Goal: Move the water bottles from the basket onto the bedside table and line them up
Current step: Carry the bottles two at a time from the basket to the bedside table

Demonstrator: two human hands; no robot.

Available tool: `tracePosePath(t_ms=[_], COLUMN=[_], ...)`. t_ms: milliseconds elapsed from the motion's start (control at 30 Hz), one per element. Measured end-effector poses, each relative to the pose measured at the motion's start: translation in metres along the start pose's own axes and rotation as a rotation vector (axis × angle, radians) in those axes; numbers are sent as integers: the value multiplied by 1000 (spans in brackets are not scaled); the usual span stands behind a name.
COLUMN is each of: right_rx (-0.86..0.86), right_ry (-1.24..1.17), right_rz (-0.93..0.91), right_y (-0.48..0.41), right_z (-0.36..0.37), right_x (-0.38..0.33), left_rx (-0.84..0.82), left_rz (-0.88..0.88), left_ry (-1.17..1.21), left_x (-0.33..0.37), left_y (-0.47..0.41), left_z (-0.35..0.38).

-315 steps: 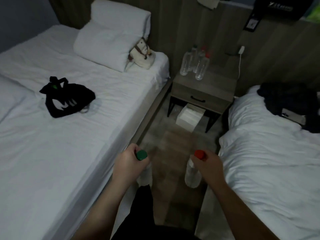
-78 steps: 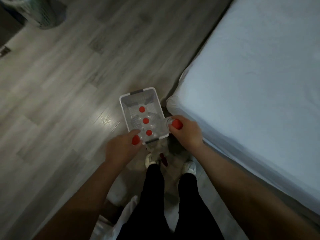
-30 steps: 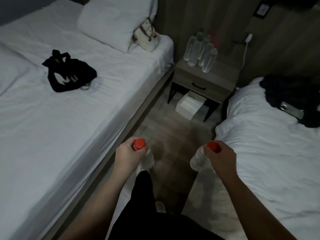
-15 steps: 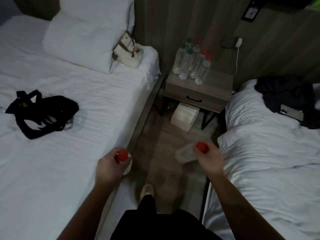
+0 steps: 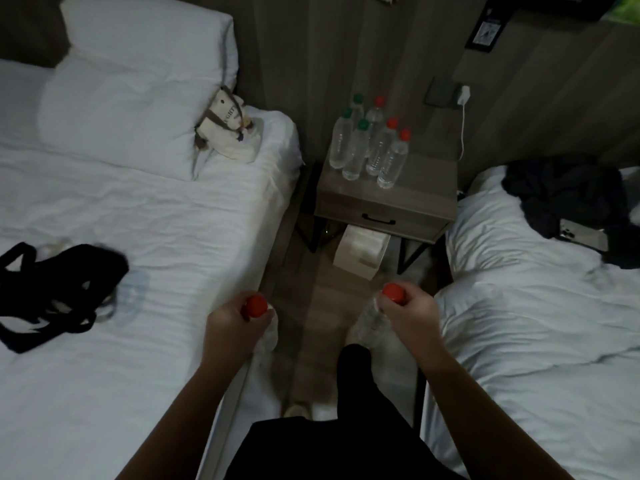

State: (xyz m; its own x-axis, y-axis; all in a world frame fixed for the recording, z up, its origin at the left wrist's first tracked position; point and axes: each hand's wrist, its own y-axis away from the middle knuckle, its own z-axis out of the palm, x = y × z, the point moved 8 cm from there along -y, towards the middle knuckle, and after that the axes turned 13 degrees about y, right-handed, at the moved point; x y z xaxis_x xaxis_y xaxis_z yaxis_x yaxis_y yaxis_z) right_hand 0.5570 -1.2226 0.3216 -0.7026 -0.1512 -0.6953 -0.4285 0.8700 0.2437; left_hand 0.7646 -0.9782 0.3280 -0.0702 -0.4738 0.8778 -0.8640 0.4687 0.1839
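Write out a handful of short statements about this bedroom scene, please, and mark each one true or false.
1. The left hand grips a red-capped bottle. True.
2. The right hand is empty. False: it grips a second red-capped bottle.
3. Every bottle on the bedside table has a red cap. False: three green-capped bottles stand beside three red-capped ones.
4. A white box sits on the floor, partly under the table. True.
5. The black bag lies on the right bed. False: it lies on the left bed.
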Motion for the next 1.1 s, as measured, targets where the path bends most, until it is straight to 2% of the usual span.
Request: tracePosePath(t_ms=[267, 567, 867, 967, 1100], right_rx=[-55, -120, -139, -192, -193], right_ry=[73, 71, 98, 59, 128], right_rz=[-10, -110, -116, -53, 34], right_y=[-122, -254, -344, -369, -403], right_z=[-31, -62, -40, -23, -3], right_x=[-12, -51, -78, -81, -87], left_rx=[-24, 64, 5, -34, -110], left_rz=[-43, -79, -49, -58, -97], left_ry=[-67, 49, 87, 88, 48], left_x=[50, 121, 160, 160, 156], left_y=[-90, -186, -284, -324, -376], left_z=[79, 146, 193, 205, 221])
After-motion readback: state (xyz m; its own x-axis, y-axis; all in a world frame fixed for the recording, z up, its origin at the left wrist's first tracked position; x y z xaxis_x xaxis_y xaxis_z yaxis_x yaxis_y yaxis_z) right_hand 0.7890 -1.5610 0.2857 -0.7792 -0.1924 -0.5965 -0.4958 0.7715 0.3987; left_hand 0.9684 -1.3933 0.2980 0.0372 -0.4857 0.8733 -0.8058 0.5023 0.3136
